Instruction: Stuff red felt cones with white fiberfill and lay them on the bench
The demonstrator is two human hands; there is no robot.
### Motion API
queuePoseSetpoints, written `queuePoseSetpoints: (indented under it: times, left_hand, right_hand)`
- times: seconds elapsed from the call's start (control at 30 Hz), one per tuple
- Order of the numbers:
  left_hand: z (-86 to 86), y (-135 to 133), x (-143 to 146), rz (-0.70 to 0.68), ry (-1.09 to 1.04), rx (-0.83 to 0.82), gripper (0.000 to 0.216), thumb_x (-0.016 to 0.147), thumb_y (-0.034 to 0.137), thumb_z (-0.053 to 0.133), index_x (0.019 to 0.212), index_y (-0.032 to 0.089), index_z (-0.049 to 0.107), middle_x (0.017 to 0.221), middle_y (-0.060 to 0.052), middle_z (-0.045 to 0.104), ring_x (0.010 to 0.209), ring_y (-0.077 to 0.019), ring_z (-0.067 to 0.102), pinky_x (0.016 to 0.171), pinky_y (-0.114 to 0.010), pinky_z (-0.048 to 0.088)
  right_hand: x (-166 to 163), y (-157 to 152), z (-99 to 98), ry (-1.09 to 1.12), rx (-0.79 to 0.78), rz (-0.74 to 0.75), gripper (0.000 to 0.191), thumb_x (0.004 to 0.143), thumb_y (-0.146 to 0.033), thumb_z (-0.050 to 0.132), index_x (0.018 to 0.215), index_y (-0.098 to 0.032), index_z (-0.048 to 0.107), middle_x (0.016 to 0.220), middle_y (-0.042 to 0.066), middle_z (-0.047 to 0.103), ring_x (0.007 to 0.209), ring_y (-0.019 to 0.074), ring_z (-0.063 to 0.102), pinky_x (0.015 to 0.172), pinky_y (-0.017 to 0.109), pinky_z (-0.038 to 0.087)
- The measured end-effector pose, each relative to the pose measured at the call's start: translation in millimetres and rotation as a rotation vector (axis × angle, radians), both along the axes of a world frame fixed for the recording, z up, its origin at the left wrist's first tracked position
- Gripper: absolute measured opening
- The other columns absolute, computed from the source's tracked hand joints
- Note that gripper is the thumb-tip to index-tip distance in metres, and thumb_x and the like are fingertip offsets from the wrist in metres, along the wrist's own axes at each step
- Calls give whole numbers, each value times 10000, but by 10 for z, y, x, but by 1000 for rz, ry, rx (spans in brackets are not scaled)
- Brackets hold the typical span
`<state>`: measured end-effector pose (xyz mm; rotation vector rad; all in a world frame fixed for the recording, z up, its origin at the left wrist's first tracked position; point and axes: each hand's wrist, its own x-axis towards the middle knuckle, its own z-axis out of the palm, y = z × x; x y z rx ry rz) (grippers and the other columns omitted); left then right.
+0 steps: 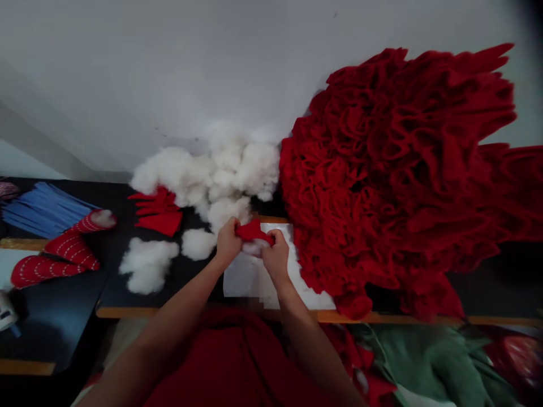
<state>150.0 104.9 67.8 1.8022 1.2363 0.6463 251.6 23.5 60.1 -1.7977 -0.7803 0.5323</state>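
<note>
Between my hands is a small red felt piece (253, 229), with white stuffing (253, 247) showing at its lower opening. My left hand (229, 244) pinches its left edge, and my right hand (276, 255) grips the right edge. Both hands hold it above white paper sheets (241, 278) on the black table. Loose white fiberfill (212, 175) is heaped just beyond my left hand, and a smaller tuft (198, 243) lies beside that wrist. A separate clump of fiberfill (147, 264) rests farther left.
A tall pile of red felt pieces (399, 169) leans against the wall at right. Several red cut pieces (159, 212) lie at left. Red stitched cones (51, 265) and blue strips (51, 209) are on the far left table. Green fabric (432, 356) sits below the table's wooden edge (131, 312).
</note>
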Motion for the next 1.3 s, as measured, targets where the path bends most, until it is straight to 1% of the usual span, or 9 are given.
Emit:
queuePoseSetpoints:
  times: [0.2, 0.27, 0.37, 0.57, 0.8, 0.87, 1.0, 1.07, 1.3]
  left_hand:
    - [215, 70, -133, -458, -111, -238, 379, 604, 184, 601, 970, 163, 503, 756, 7, 553, 613, -109, 479, 552, -226, 368]
    - [275, 72, -144, -509, -128, -232, 406, 614, 185, 585, 1011, 167, 500, 766, 6, 564, 627, -113, 486, 568, -229, 373]
    - [274, 60, -125, -414, -110, -127, 328, 582, 120, 526, 907, 162, 529, 695, 31, 536, 604, -106, 455, 562, -221, 353]
    - [148, -45, -96, -238, -148, -143, 252, 627, 144, 458, 871, 169, 514, 650, 36, 502, 552, -104, 440, 517, -214, 342]
    - [73, -67, -31, -140, 166, 40, 163, 680, 228, 548, 839, 194, 534, 645, -8, 518, 656, -178, 521, 620, -281, 356]
    - [67, -31, -52, -129, 83, -82, 189, 718, 268, 533, 888, 187, 518, 620, -3, 513, 623, -170, 523, 600, -281, 371]
    - [72, -63, -129, -274, -439, -519, 486, 679, 307, 611, 1102, 194, 398, 817, -22, 558, 704, -142, 550, 638, -280, 444]
    - [40, -108, -141, -272, -558, -562, 647, 586, 219, 679, 1143, 216, 348, 946, -36, 536, 759, -135, 555, 655, -273, 460]
    - [-185, -67, -2, 199, -410, -299, 247, 548, 39, 448, 759, 167, 450, 664, 27, 471, 617, -104, 461, 525, -211, 386]
  right_hand:
    - [106, 17, -78, -190, 50, 104, 288, 476, -97, 428, 745, -196, 456, 770, -4, 459, 737, 159, 440, 682, 288, 390]
    - [85, 26, -39, -236, 94, 204, 284, 499, -93, 447, 764, -195, 471, 801, 7, 453, 772, 166, 443, 711, 304, 399]
    - [51, 26, 47, -199, 150, 274, 304, 532, -96, 481, 818, -199, 489, 861, 21, 470, 838, 178, 460, 769, 329, 404]
    - [17, -32, 84, 255, 109, 224, 369, 594, -218, 556, 957, -194, 498, 898, 21, 582, 780, 164, 543, 694, 290, 443]
    - [91, 78, 41, -9, -90, -162, 193, 542, -167, 447, 720, -189, 521, 644, -25, 547, 616, 151, 494, 646, 278, 402]
    - [129, 121, 36, 2, -99, -164, 206, 528, -172, 442, 722, -189, 510, 648, -24, 544, 613, 149, 489, 640, 274, 400]
    - [141, 161, 24, 57, -76, -200, 250, 533, -198, 470, 782, -190, 487, 693, -20, 544, 628, 147, 494, 626, 267, 411]
    - [101, 159, 32, 77, -80, -220, 252, 541, -211, 477, 792, -189, 472, 704, -17, 538, 629, 146, 497, 623, 268, 417]
    - [-164, 62, 47, 99, 59, -60, 314, 542, -173, 440, 854, -191, 470, 789, -11, 536, 717, 147, 503, 691, 274, 426]
